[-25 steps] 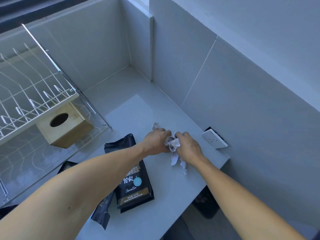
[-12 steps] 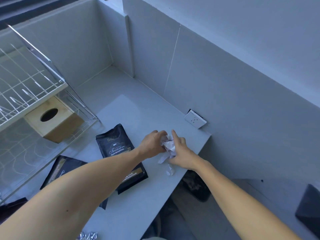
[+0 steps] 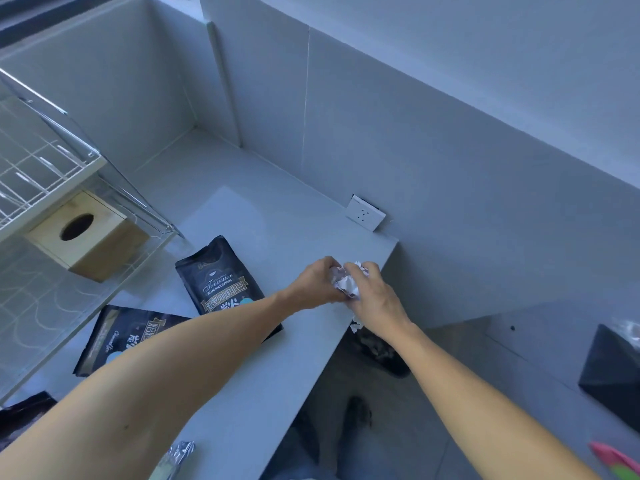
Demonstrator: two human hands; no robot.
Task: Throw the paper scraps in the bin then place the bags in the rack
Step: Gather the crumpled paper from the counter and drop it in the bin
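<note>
Crumpled white paper scraps [image 3: 346,280] are bunched between both my hands near the counter's right edge. My left hand [image 3: 317,282] grips them from the left, my right hand [image 3: 375,301] curls round them from the right. A small scrap [image 3: 355,328] hangs below my right wrist. Two black coffee bags lie flat on the counter: one [image 3: 216,277] left of my hands, another [image 3: 117,336] nearer the rack, both partly hidden by my left arm. The white wire rack [image 3: 41,168] stands at the left. A dark bin [image 3: 379,351] sits on the floor below the counter edge.
A wooden box with a round hole [image 3: 86,237] sits on the rack's lower tier. A white socket [image 3: 365,213] is on the wall. A silver foil piece [image 3: 180,452] lies at the counter's near edge. A black object [image 3: 613,372] is at the far right.
My hands have gathered the scraps into a tighter ball and shifted toward the counter's right edge. The view has swung right, showing the floor and bin.
</note>
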